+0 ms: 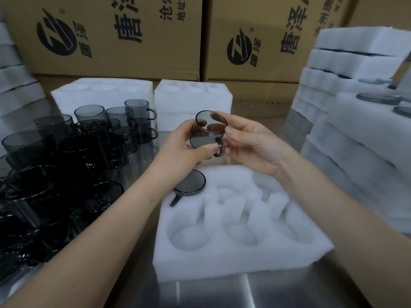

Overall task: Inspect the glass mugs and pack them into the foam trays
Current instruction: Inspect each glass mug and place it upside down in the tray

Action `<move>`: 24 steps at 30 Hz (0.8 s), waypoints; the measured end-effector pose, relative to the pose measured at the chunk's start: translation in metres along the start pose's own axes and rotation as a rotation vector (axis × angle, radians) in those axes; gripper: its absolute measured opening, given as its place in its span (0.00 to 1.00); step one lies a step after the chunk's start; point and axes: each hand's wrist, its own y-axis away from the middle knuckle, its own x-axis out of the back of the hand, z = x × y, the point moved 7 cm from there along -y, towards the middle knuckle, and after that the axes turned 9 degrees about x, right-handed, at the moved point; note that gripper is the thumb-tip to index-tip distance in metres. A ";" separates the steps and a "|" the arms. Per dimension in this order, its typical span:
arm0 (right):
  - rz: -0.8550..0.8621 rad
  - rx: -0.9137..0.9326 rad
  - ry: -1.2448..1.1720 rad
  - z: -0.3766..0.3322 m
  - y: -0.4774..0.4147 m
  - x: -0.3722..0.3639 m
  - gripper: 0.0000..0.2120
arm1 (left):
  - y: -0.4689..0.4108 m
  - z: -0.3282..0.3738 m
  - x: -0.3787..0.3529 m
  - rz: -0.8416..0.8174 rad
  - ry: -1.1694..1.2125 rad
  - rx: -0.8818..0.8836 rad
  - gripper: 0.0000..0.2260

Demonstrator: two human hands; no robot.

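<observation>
Over on the left, a crowd of smoky grey glass mugs (89,138) stands stacked on the steel table (278,290). In the middle, the left hand (184,147) grips the body of one tilted smoky glass mug (209,130) above the near white foam tray (233,252), whose far-left pocket already seats another grey mug (190,182), handle pointing near. The right hand (249,143) pinches that tilted mug at its rim, thumb near the handle, and farther right rise stacks of white foam trays (355,63), some showing dark mugs inside.
</observation>
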 end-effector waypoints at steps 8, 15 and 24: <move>0.154 0.034 0.409 -0.005 0.002 -0.004 0.21 | -0.005 0.000 -0.001 0.037 -0.094 -0.043 0.17; 0.320 0.198 0.745 -0.020 0.002 -0.011 0.19 | 0.001 0.008 -0.004 0.112 -0.383 -0.128 0.24; 0.271 0.116 0.307 -0.014 0.001 0.003 0.14 | 0.002 0.002 0.010 0.281 -0.280 0.006 0.25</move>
